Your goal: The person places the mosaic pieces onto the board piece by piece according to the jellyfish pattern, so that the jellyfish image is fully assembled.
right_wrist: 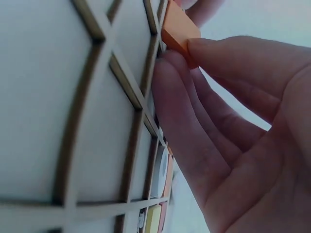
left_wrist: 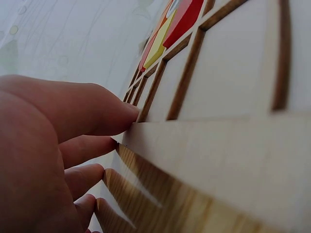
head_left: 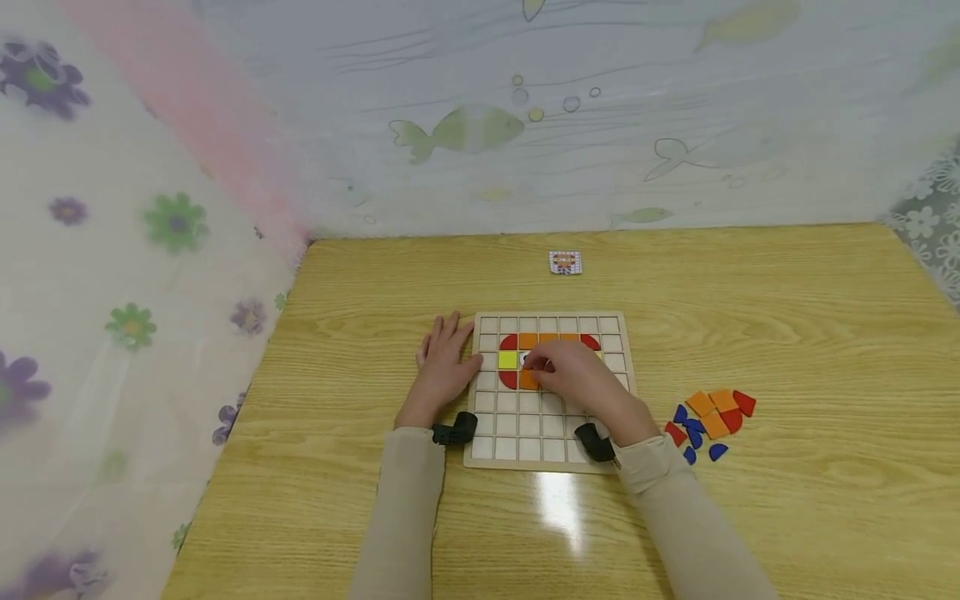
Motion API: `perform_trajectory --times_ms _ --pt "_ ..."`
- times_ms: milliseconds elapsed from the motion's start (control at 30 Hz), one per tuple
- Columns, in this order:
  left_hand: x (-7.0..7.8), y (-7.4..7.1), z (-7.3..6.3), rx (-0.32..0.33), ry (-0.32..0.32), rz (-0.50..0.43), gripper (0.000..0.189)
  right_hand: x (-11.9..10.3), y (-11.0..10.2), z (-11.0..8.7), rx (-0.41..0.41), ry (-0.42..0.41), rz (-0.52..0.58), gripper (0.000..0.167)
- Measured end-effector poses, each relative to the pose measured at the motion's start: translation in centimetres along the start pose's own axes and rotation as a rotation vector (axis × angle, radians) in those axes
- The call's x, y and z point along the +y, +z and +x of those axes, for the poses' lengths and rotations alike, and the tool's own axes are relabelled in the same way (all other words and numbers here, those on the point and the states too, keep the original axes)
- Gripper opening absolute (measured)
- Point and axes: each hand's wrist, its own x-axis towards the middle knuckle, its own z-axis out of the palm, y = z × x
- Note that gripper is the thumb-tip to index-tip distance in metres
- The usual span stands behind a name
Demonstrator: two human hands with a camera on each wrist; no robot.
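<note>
A wooden grid board [head_left: 517,425] lies on the table. My right hand [head_left: 577,375] is over its upper middle, pinching an orange square tile [right_wrist: 179,30] between thumb and fingertips; the tile sits tilted at a cell in the right wrist view. Beside it on the board are a rounded red tile [head_left: 508,380], a yellow tile [head_left: 507,360] and a row of orange tiles [head_left: 528,342]. The hand hides part of the pattern. At the board's left edge my left hand [head_left: 444,362] rests, thumb on the rim [left_wrist: 146,133] and the other fingers extended beside it.
Loose orange, red and blue tiles [head_left: 712,421] lie in a pile right of the board. A small picture card [head_left: 566,262] with a grid design is behind the board. Black wrist devices [head_left: 457,428] overlap the board's lower part. A patterned wall covering [head_left: 480,192] borders the table's back.
</note>
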Motion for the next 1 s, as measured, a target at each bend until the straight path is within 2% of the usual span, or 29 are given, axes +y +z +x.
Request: perform_trajectory --times_ms 467,800,1000 --pt "-0.2 -0.1 0.0 -0.004 -0.004 0.021 0.055 -0.5 0.8 0.1 0.040 0.020 -0.085 0.010" --pt "0.1 -0.1 -0.1 0.004 0.009 0.006 0.055 -0.3 -0.2 -0.6 0.026 0.039 -0.007 0.012" --pt "0.2 0.0 -0.1 0.007 0.005 0.006 0.056 0.5 -1.1 -1.6 0.015 0.035 -0.020 0.014"
